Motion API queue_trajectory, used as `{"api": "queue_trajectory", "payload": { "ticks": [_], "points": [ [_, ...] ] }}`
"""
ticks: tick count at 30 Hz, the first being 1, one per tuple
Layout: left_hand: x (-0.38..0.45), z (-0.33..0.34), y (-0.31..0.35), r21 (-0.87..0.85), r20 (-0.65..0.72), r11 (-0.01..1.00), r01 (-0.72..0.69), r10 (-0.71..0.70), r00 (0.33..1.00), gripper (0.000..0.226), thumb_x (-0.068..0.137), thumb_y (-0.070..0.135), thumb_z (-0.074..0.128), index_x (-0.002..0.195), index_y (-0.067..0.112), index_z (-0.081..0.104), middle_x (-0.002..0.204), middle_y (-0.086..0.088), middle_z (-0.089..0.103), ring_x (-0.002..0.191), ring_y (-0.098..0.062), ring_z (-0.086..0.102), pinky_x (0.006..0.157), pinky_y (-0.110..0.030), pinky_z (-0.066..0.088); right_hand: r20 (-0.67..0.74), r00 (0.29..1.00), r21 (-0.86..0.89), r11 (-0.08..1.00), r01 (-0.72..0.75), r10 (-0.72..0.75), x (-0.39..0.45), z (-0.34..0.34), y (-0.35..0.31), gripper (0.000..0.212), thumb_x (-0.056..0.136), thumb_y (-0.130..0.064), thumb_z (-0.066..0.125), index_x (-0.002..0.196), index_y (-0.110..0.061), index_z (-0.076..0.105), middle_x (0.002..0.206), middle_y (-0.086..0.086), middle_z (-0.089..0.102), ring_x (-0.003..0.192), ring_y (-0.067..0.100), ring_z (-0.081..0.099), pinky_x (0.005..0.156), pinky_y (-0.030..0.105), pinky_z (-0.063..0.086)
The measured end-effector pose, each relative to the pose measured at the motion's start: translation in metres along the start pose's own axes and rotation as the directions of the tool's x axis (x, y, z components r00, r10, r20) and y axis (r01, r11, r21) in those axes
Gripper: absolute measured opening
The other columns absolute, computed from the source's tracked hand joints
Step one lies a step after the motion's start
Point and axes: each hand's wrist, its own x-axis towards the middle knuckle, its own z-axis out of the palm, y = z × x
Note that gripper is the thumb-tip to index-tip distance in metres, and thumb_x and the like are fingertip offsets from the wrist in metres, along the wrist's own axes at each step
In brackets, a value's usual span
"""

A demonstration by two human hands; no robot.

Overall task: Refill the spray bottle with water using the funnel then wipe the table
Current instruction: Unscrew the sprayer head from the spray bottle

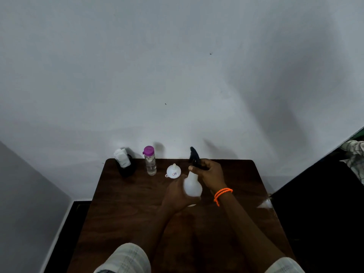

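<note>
A white spray bottle [192, 186] stands on the dark wooden table [128, 203], just right of centre. My left hand [177, 194] grips its body from the left. My right hand [209, 172] is curled round its black spray head [194, 156] at the neck. A small white funnel [173, 171] lies upside down on the table just left of the bottle. A clear water bottle with a purple cap [150, 160] stands upright further left.
A black holder with white tissue [124, 162] sits at the table's back left corner. The table stands against a white wall. Dark floor lies on both sides. A pale wet-looking patch [266, 203] shows at the right edge.
</note>
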Motion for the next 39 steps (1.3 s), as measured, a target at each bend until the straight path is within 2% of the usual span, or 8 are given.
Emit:
{"api": "queue_trajectory", "payload": {
  "ticks": [5, 12, 18, 23, 32, 34, 36, 39],
  "points": [
    [0.002, -0.001, -0.003, -0.015, -0.002, 1.0, 0.0, 0.0, 1.0, 0.074, 0.049, 0.054, 0.09, 0.112, 0.032, 0.058, 0.104, 0.018, 0.066, 0.097, 0.004, 0.061, 0.08, -0.02, 0.054, 0.217, 0.976, 0.043, 0.999, -0.023, 0.013, 0.003, -0.008, -0.008, 0.019, 0.082, -0.001, 0.077, 0.101, -0.004, 0.076, 0.098, 0.015, 0.077, 0.092, 0.024, 0.073, 0.083, 0.04, 0.059],
    [0.004, 0.003, -0.003, -0.011, 0.009, 1.0, -0.029, 0.029, 1.0, 0.078, 0.049, 0.057, 0.088, 0.116, 0.03, 0.058, 0.111, 0.015, 0.065, 0.103, 0.0, 0.062, 0.089, -0.031, 0.056, 0.077, 0.997, 0.014, 1.0, 0.018, -0.019, 0.005, -0.005, -0.007, 0.041, 0.067, -0.006, 0.091, 0.103, -0.014, 0.074, 0.096, 0.008, 0.076, 0.093, 0.023, 0.073, 0.081, 0.037, 0.06],
    [0.0, 0.0, -0.005, 0.011, -0.012, 1.0, -0.021, 0.021, 1.0, 0.079, 0.049, 0.058, 0.089, 0.117, 0.033, 0.057, 0.111, 0.017, 0.065, 0.101, 0.003, 0.06, 0.084, -0.027, 0.056, 0.203, 0.979, 0.032, 0.999, -0.006, -0.001, 0.008, -0.012, -0.007, 0.06, 0.078, 0.004, 0.079, 0.131, -0.017, 0.062, 0.114, 0.013, 0.072, 0.109, 0.02, 0.069, 0.09, 0.029, 0.057],
    [-0.002, -0.003, 0.005, 0.003, 0.007, 1.0, -0.017, 0.017, 1.0, 0.077, 0.051, 0.049, 0.091, 0.117, 0.034, 0.054, 0.11, 0.021, 0.059, 0.1, 0.007, 0.056, 0.081, -0.008, 0.043, 0.117, 0.993, -0.048, 0.999, 0.01, -0.004, 0.002, -0.006, -0.01, 0.061, 0.067, -0.002, 0.09, 0.121, -0.015, 0.063, 0.097, 0.0, 0.073, 0.088, 0.004, 0.071, 0.072, 0.022, 0.058],
    [-0.004, -0.009, 0.01, 0.037, -0.017, 0.999, 0.022, -0.021, 1.0, 0.087, 0.06, 0.041, 0.092, 0.132, 0.016, 0.052, 0.112, 0.017, 0.049, 0.101, 0.002, 0.045, 0.069, 0.002, 0.03, 0.189, 0.981, 0.057, 0.997, -0.042, 0.031, 0.008, -0.012, -0.008, 0.065, 0.081, 0.008, 0.073, 0.138, -0.017, 0.056, 0.108, 0.011, 0.075, 0.109, 0.026, 0.07, 0.094, 0.039, 0.056],
    [-0.006, -0.009, 0.009, 0.053, -0.021, 0.998, 0.025, -0.024, 1.0, 0.088, 0.059, 0.043, 0.092, 0.132, 0.017, 0.051, 0.113, 0.017, 0.048, 0.101, 0.002, 0.044, 0.07, 0.001, 0.029, 0.161, 0.986, 0.043, 0.998, -0.05, 0.042, 0.007, -0.009, -0.009, 0.054, 0.088, 0.0, 0.069, 0.137, -0.02, 0.057, 0.117, 0.014, 0.069, 0.112, 0.027, 0.067, 0.092, 0.039, 0.058],
    [-0.006, -0.009, 0.011, 0.062, -0.026, 0.997, 0.038, -0.037, 0.999, 0.086, 0.057, 0.045, 0.092, 0.13, 0.021, 0.051, 0.112, 0.021, 0.048, 0.101, 0.001, 0.048, 0.072, -0.001, 0.03, 0.008, 0.999, 0.0, 0.999, -0.036, 0.036, 0.005, -0.003, -0.012, 0.039, 0.086, -0.03, 0.075, 0.123, -0.025, 0.063, 0.112, 0.01, 0.067, 0.105, 0.021, 0.067, 0.091, 0.044, 0.058],
    [-0.002, -0.006, 0.011, 0.083, -0.033, 0.993, 0.085, -0.083, 0.996, 0.079, 0.05, 0.056, 0.086, 0.118, 0.03, 0.055, 0.108, 0.021, 0.06, 0.098, 0.001, 0.058, 0.074, -0.01, 0.044, -0.198, 0.98, -0.129, 0.992, -0.005, -0.021, -0.002, 0.009, -0.02, 0.058, 0.069, -0.066, 0.078, 0.106, -0.025, 0.061, 0.098, 0.007, 0.063, 0.087, 0.015, 0.065, 0.077, 0.034, 0.054]
  ]
}}
